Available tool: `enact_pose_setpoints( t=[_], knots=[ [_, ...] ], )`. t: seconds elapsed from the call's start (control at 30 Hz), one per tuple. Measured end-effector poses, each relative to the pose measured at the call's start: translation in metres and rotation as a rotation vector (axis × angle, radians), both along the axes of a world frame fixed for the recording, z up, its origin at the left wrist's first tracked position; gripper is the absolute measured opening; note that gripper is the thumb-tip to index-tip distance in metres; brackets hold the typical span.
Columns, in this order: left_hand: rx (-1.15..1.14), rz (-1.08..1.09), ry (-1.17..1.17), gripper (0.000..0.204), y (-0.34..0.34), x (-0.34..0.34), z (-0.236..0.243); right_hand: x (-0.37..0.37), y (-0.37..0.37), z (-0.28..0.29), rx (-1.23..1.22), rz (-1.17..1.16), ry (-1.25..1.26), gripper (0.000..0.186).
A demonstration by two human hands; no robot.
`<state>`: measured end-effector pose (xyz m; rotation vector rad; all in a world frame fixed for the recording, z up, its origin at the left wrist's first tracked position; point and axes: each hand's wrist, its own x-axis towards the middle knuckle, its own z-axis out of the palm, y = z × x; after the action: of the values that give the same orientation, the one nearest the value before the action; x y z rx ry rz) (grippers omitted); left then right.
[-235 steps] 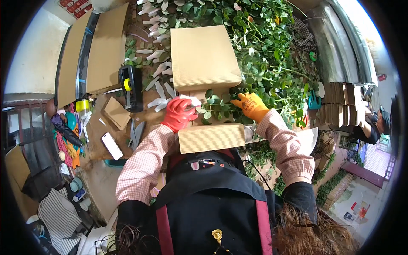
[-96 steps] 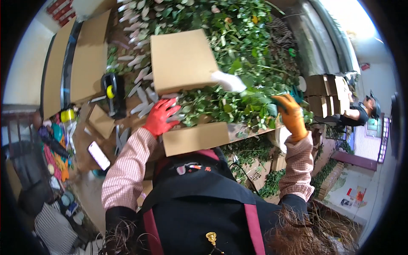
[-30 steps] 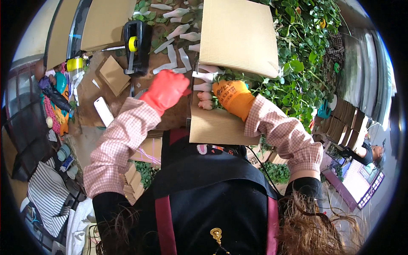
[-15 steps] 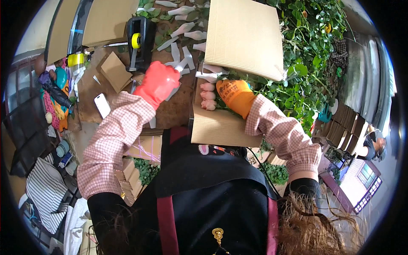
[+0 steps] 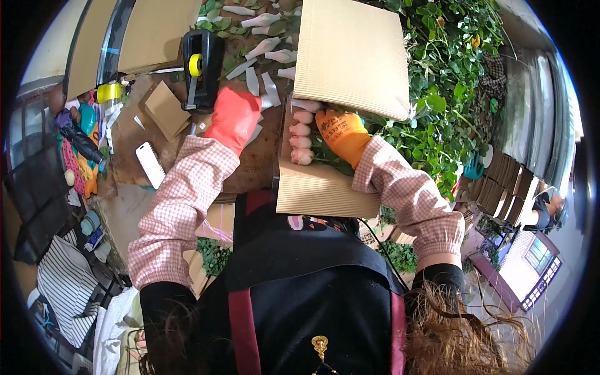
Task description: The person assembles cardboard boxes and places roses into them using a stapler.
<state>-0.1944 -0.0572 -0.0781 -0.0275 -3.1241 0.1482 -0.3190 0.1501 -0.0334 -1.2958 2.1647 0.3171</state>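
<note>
Several pale pink roses (image 5: 300, 142) lie in a row on a corrugated cardboard sheet (image 5: 328, 190), heads to the left. My right hand (image 5: 342, 134), in an orange glove, is closed over the stems just right of the heads. My left hand (image 5: 235, 119), in a red glove, is over the brown table beside loose white sleeves (image 5: 270, 89); its fingers are hidden under the back of the glove. A black tape dispenser (image 5: 203, 65) with a yellow roll stands just beyond my left hand. A second cardboard sheet (image 5: 353, 59) covers the area past the roses.
Leafy green stems (image 5: 447, 100) are heaped along the right side. On the left lie a white phone (image 5: 150, 164), a small cardboard piece (image 5: 166, 107) and a yellow tape roll (image 5: 109, 93). Cardboard stacks (image 5: 503, 184) stand at far right, near another person (image 5: 547, 211).
My left hand has turned, its knuckles no longer showing, and has shifted slightly. At the far end of the row another rose head now shows beside my right hand. The view has shifted a little.
</note>
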Motion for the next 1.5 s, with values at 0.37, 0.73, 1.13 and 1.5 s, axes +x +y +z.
enact_pose_setpoints(
  t=[0.37, 0.73, 1.13, 1.5],
  knots=[
    [1.533, 0.835, -0.274, 0.024, 0.037, -0.031, -0.029, -0.002, 0.007, -0.012, -0.086, 0.041, 0.269, 0.028],
    [1.663, 1.003, 0.554, 0.016, 0.008, 0.001, -0.067, -0.004, 0.012, -0.02, -0.231, 0.128, 0.394, 0.031],
    [0.74, -0.446, 0.144, 0.04, 0.042, 0.013, 0.003, 0.013, 0.025, 0.029, 0.145, 0.167, -0.341, 0.039],
    [0.817, -0.405, 0.209, 0.035, 0.045, 0.002, -0.017, 0.019, 0.016, 0.007, 0.113, 0.272, -0.339, 0.034]
  ],
)
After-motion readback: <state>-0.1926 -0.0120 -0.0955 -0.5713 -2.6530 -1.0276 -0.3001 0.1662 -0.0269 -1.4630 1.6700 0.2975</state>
